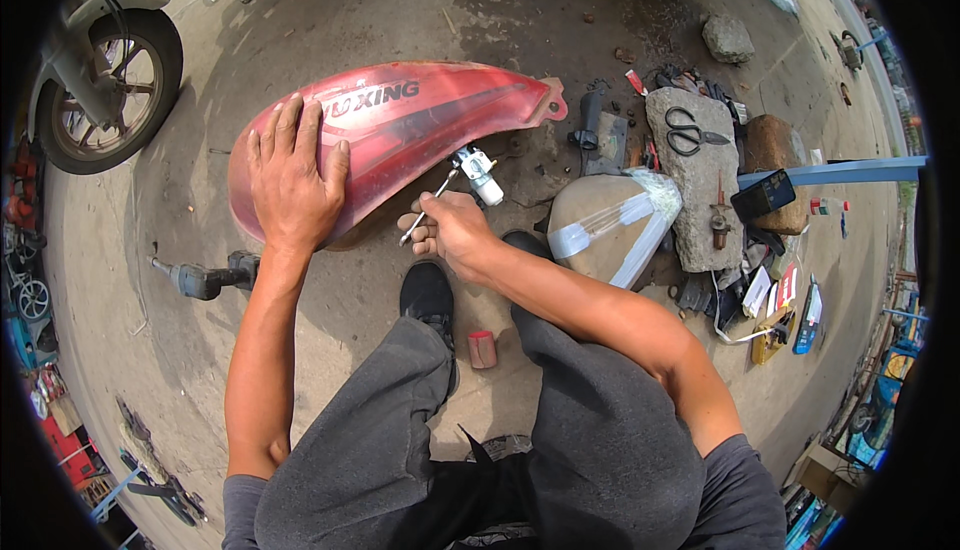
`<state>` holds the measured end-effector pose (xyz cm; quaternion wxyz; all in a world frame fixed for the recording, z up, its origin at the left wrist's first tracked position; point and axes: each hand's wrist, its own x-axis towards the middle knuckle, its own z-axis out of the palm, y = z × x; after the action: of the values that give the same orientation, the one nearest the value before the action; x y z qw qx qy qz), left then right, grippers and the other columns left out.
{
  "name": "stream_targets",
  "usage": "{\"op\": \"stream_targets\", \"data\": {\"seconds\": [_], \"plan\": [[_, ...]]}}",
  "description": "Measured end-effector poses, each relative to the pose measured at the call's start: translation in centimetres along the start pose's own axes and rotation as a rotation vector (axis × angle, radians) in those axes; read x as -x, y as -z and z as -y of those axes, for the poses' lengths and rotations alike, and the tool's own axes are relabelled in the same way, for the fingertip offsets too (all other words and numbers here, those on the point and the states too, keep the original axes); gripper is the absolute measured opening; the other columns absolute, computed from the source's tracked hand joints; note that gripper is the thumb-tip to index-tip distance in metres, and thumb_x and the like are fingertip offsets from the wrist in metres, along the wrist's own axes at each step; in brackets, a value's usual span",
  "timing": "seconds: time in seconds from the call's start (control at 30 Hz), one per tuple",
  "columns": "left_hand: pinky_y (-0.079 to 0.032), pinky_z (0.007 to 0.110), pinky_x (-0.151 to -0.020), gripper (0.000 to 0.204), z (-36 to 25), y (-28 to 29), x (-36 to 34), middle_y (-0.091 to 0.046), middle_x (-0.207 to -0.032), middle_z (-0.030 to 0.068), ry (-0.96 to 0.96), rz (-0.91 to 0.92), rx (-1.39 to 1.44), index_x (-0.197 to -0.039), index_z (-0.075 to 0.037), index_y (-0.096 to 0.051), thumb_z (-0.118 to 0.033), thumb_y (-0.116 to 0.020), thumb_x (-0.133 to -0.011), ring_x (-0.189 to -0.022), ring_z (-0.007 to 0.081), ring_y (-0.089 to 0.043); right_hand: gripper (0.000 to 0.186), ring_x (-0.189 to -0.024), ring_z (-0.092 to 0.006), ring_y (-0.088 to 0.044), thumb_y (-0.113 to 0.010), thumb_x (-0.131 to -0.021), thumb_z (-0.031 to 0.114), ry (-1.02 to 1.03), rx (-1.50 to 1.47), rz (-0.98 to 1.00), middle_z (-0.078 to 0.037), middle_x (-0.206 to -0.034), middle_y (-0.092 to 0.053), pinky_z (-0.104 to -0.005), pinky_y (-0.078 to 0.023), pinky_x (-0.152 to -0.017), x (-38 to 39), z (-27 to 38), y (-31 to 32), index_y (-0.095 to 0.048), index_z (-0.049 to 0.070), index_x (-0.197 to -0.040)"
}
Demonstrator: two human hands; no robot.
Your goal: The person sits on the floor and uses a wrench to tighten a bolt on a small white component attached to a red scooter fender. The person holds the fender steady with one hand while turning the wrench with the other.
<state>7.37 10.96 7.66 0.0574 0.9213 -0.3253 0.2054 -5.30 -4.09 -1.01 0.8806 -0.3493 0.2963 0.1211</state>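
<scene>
A red motorcycle fuel tank (pixel 420 120) with dark lettering and stripes lies on the concrete in front of me. My left hand (pixel 295 175) rests flat on its left part, fingers extended. My right hand (pixel 445 230), below the tank's lower edge, grips a thin silver wrench (pixel 440 187). The wrench's upper end is at a silver and white fuel tap (pixel 478 172) at the tank's underside; whether it sits on a nut is too small to tell. A red cylindrical part (pixel 482 350) stands between my shoes.
A motorcycle's front wheel (pixel 120 110) is at upper left, a dark metal part (pixel 205 280) below it. At right lie a taped seat-like piece (pixel 590 220), a stone slab (pixel 705 210) with scissors (pixel 685 133), a brown rock, a black device (pixel 762 195), small packages and a loose stone (pixel 728 38).
</scene>
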Motion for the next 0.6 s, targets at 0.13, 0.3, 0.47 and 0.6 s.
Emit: {"op": "stream_targets", "data": {"seconds": [0.13,0.3,0.47,0.6], "plan": [[-0.027,0.051,-0.112,0.052,-0.1,0.1,0.0,-0.049,-0.140,0.0131,0.002,0.002,-0.004,-0.132,-0.006,-0.055,-0.034,-0.059,-0.088,-0.131,0.0313,-0.043,0.027,-0.063,-0.0163,-0.059,-0.042,-0.101,0.020,0.131,0.230,-0.060,-0.015,-0.088,-0.063,-0.0291,-0.053,-0.053,-1.2,-0.5,0.7,-0.049,-0.006,-0.103],[-0.027,0.051,-0.112,0.052,0.0,0.0,0.0,-0.049,-0.141,0.0129,0.007,0.006,-0.006,-0.132,-0.007,-0.055,-0.035,-0.059,-0.088,-0.132,0.0311,-0.043,0.025,-0.064,-0.0157,-0.058,-0.042,-0.101,0.019,0.240,0.388,-0.134,-0.012,-0.084,-0.062,-0.0290,-0.053,-0.053,-2.5,-1.1,1.2,-0.050,-0.004,-0.100],[-0.027,0.051,-0.112,0.052,-0.1,0.0,0.0,-0.049,-0.140,0.0128,0.004,0.004,-0.003,-0.132,-0.007,-0.055,-0.036,-0.058,-0.088,-0.132,0.0308,-0.043,0.023,-0.062,-0.0153,-0.056,-0.041,-0.102,0.020,0.209,0.304,-0.090,-0.011,-0.085,-0.061,-0.0299,-0.051,-0.053,-1.9,-0.8,0.9,-0.050,-0.002,-0.101],[-0.027,0.051,-0.112,0.052,0.0,0.0,0.1,-0.050,-0.140,0.0127,0.002,-0.005,-0.002,-0.131,-0.007,-0.055,-0.036,-0.058,-0.088,-0.131,0.0308,-0.043,0.022,-0.065,-0.0117,-0.054,-0.044,-0.103,0.024,-0.014,-0.267,0.114,-0.010,-0.088,-0.062,-0.0268,-0.048,-0.058,-0.1,0.8,-0.1,-0.051,0.003,-0.099]]}}
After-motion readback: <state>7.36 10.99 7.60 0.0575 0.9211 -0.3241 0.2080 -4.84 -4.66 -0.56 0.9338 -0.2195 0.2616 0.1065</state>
